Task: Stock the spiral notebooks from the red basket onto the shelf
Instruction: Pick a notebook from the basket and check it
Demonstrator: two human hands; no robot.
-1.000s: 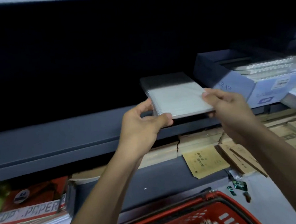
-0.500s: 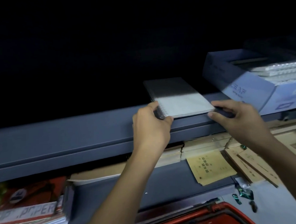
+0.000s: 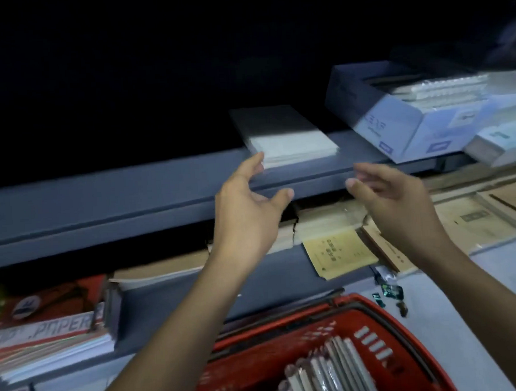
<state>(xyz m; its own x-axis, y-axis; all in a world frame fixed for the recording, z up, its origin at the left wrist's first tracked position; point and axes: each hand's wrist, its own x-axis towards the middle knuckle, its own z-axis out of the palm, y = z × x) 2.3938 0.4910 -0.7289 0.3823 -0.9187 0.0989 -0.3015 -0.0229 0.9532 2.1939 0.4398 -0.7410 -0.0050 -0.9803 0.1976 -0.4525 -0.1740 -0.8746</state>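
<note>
A white spiral notebook lies flat on the grey shelf, its far half in shadow. My left hand hovers just below its front left corner, fingers spread and relaxed, holding nothing. My right hand hangs in front of the shelf edge to the right, fingers loose and empty, slightly blurred. The red basket sits at the bottom of the view with several wrapped spiral notebooks standing in it.
A blue open carton of spiral notebooks stands on the shelf at the right, with another pack beside it. Brown paper pads lie on the lower shelf. Paper reams are stacked at lower left.
Both hands have let go of the white notebook and drawn back from the shelf. The notebook now lies further in. The view tilted down, showing more of the basket.
</note>
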